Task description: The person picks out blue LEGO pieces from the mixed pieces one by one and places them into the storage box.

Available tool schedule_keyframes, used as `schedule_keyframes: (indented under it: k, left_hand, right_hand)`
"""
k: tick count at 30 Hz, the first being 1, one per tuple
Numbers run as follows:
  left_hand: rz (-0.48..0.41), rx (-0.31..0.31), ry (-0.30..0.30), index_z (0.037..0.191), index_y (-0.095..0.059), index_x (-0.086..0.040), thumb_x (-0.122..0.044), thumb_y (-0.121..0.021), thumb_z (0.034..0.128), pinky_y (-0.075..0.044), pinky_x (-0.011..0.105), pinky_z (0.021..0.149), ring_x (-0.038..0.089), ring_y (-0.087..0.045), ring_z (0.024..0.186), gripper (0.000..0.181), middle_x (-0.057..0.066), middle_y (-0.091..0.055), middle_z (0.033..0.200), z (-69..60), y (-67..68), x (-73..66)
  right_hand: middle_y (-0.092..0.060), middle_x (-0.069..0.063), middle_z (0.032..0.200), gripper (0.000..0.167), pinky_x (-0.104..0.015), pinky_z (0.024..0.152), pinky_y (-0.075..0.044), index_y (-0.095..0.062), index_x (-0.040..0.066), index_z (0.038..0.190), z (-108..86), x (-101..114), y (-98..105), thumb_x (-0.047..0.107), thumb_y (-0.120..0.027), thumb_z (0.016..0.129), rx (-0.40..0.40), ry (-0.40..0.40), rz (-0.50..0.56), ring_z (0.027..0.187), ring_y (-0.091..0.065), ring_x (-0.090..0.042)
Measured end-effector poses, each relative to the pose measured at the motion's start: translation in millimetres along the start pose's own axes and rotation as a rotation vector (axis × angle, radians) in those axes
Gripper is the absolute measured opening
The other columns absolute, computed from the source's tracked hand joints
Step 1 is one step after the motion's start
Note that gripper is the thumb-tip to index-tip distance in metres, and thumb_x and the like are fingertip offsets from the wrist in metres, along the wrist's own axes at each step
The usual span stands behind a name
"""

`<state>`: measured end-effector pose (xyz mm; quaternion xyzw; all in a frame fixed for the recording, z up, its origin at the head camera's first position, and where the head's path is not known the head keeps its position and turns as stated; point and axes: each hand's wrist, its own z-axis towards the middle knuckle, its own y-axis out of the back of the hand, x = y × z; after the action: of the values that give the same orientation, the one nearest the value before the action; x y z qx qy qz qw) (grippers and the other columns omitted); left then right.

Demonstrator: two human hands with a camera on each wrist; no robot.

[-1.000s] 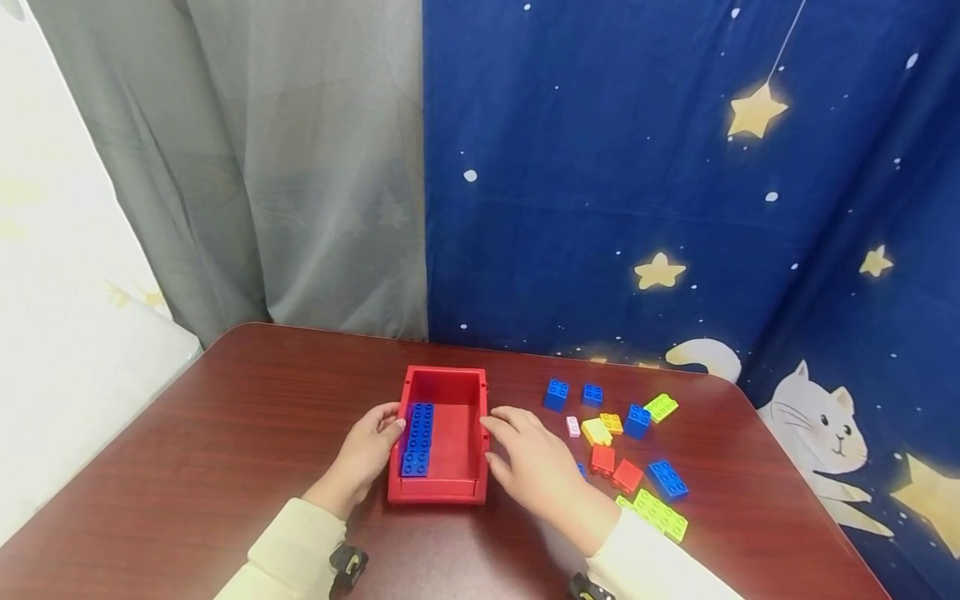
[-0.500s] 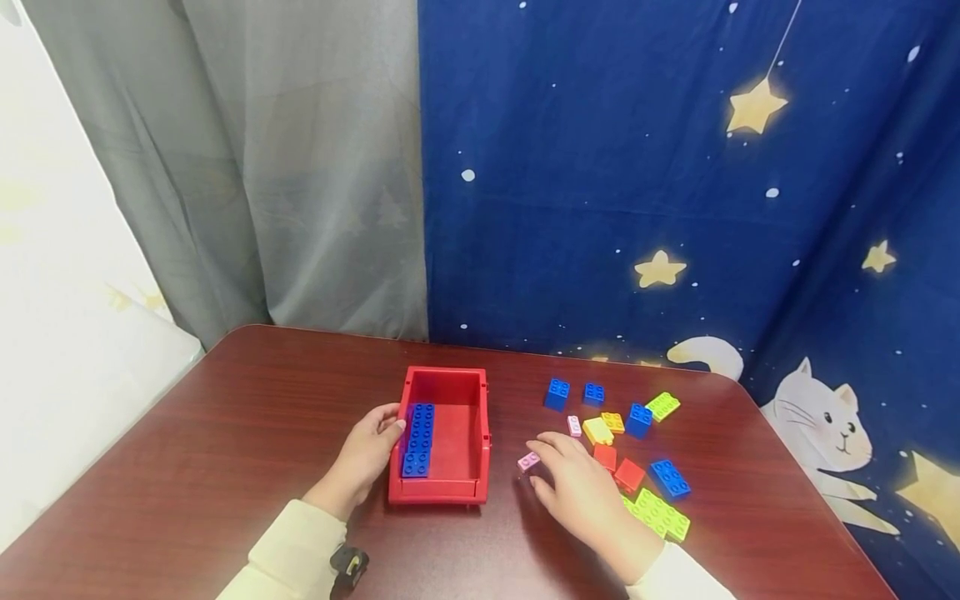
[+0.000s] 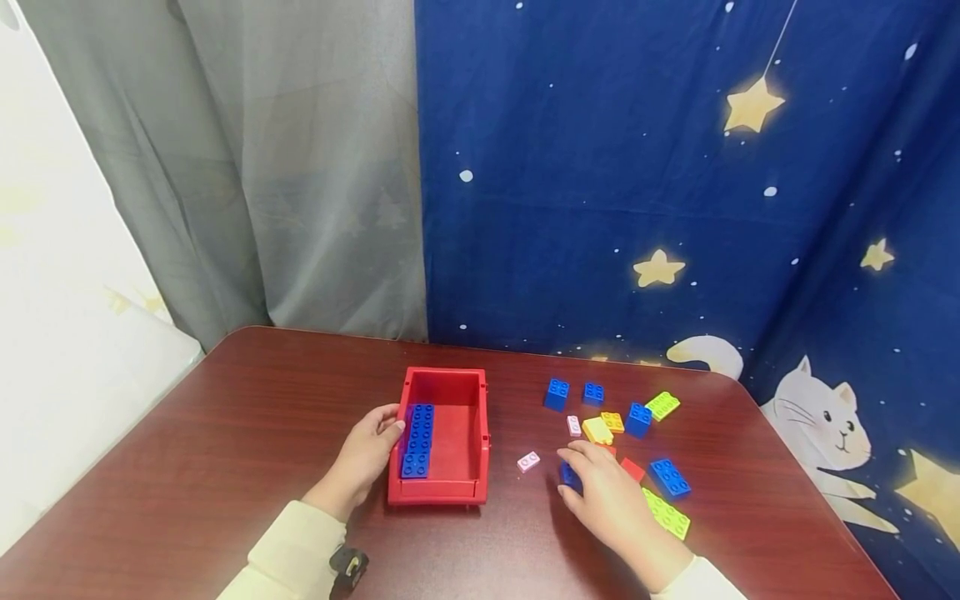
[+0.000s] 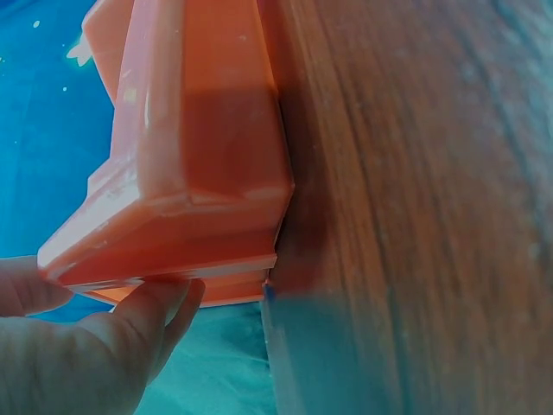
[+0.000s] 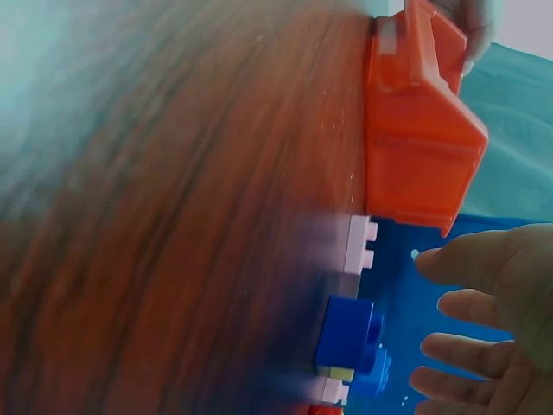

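A red open box [image 3: 456, 442] stands on the table, with two-stud-wide blue bricks [image 3: 418, 440] lying along its left inner side. My left hand [image 3: 363, 454] grips the box's left wall, thumb over the rim; in the left wrist view, the fingers of the left hand [image 4: 104, 346] hold the box [image 4: 207, 173] edge. Over the loose bricks hovers my right hand [image 3: 611, 504], its fingers beside a blue brick [image 3: 570, 477] partly hidden by them. The right wrist view shows the right hand [image 5: 492, 320] with fingers apart and nothing between them, near the blue brick [image 5: 344, 333].
Left of the right hand lies a pink brick [image 3: 528, 462]. Beyond the hand are another pink brick [image 3: 573, 426], a yellow brick [image 3: 597, 431] and several blue bricks. A blue brick [image 3: 669, 479] and a lime brick [image 3: 667, 514] lie to its right. Curtains hang behind the table.
My right hand has left the box's right wall and moved right, over the loose bricks, uncovering the nearer pink brick. The left hand and the box have stayed in place.
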<state>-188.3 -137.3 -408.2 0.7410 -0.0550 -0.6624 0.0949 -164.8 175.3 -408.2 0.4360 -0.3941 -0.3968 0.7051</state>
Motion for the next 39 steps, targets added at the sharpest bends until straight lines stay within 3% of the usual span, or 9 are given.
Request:
schedule_keyframes:
  k: [14, 39]
  left_hand:
    - [0.005, -0.001, -0.004, 0.145, -0.034, 0.000, -0.017, -0.046, 0.1017, -0.042, 0.053, 0.101, 0.043, -0.048, 0.125, 0.048, 0.025, -0.046, 0.139, -2.2, 0.3, -2.2]
    - [0.006, -0.004, -0.019, 0.143, -0.036, 0.002, -0.014, -0.045, 0.1014, -0.042, 0.054, 0.101, 0.043, -0.050, 0.123, 0.046, 0.027, -0.047, 0.137, -0.9, 0.3, -3.0]
  right_hand:
    - [-0.063, -0.014, 0.118, 0.049, -0.051, 0.089, -0.053, -0.066, 0.004, 0.118, 0.8, -10.5, -2.4, 0.023, -0.082, 0.076, 0.112, -0.075, -0.009, 0.111, -0.059, -0.033]
    - [-0.066, -0.013, 0.111, 0.038, -0.050, 0.087, -0.053, -0.067, 0.002, 0.115, 10.8, -11.9, -1.4, 0.017, -0.076, 0.082, 0.225, -0.080, -0.015, 0.106, -0.062, -0.032]
